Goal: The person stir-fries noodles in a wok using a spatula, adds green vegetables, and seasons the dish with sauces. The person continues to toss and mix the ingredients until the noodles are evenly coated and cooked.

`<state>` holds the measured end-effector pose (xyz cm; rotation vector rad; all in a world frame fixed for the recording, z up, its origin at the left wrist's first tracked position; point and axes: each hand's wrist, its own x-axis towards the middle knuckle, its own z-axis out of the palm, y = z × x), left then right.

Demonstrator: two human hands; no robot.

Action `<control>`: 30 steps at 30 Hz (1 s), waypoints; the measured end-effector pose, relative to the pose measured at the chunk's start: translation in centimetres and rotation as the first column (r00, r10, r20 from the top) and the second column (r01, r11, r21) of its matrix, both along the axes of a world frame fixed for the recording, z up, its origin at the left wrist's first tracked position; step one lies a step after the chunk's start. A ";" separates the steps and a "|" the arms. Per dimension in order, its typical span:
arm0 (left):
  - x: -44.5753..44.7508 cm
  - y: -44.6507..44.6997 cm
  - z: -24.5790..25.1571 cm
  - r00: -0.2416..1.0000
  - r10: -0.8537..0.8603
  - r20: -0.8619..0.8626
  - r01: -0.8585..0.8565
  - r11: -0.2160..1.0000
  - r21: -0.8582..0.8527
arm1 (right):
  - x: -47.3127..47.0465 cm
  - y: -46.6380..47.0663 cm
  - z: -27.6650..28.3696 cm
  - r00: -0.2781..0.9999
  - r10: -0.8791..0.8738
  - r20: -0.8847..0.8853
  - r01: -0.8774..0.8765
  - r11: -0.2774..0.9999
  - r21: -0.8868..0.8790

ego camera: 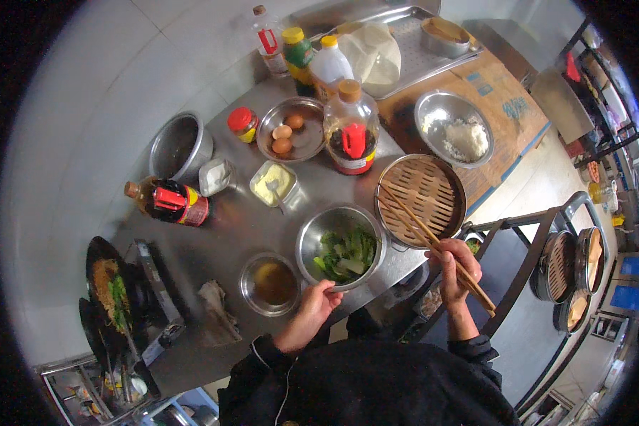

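My left hand [315, 313] grips the near rim of a steel mixing bowl [310, 250], thumb over the edge. Leafy greens [347, 254] lie inside that bowl. A pair of long wooden chopsticks [412, 221] is held in my right hand [458, 269], with the tips reaching over a round steamer [422, 199] that has a slatted bamboo base. No food shows on the slats. Left of the greens stands a smaller steel bowl [271, 285] of brownish liquid.
Behind are a steel bowl with several eggs [282, 139], a large sauce jug [351, 136] and a tub of yellow paste [272, 183]. A bowl of white rice-like food [466, 139] sits on cardboard. A wok [109, 293] is at left, a trolley [490, 287] at right.
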<state>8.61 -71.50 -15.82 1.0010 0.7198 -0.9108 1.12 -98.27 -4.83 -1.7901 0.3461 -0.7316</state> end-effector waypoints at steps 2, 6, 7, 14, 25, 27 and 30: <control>0.9 -0.5 -1.1 0.999 0.009 0.036 -0.009 1.000 0.017 | 0.4 0.1 -0.5 1.000 0.005 0.031 -0.002 0.996 -0.089; 3.4 -1.3 -2.3 0.993 0.113 0.045 -0.111 0.992 -0.059 | 2.0 0.6 -1.7 1.000 0.022 0.023 -0.011 0.926 -0.378; 3.7 -1.6 -2.3 0.995 0.081 0.052 -0.079 0.996 -0.039 | 2.6 0.8 -2.0 0.999 0.030 0.031 -0.014 0.905 -0.426; 3.2 -2.4 0.6 0.991 0.103 0.080 -0.083 0.971 -0.223 | 7.6 3.1 -4.3 0.906 0.409 -0.109 -0.351 0.584 -0.732; -2.1 5.5 4.8 0.994 -0.070 0.087 0.073 0.997 -0.038 | 12.9 5.7 -6.9 0.753 0.499 -0.429 -0.561 0.146 -0.815; -2.7 7.1 5.0 0.994 -0.028 0.102 0.030 0.999 -0.023 | 13.0 4.9 -6.1 0.850 0.447 -0.280 -0.436 0.294 -0.851; -3.4 9.4 5.4 0.996 0.040 0.077 -0.036 0.998 -0.054 | 15.0 2.7 -4.7 0.963 0.213 -0.167 -0.271 0.753 -0.599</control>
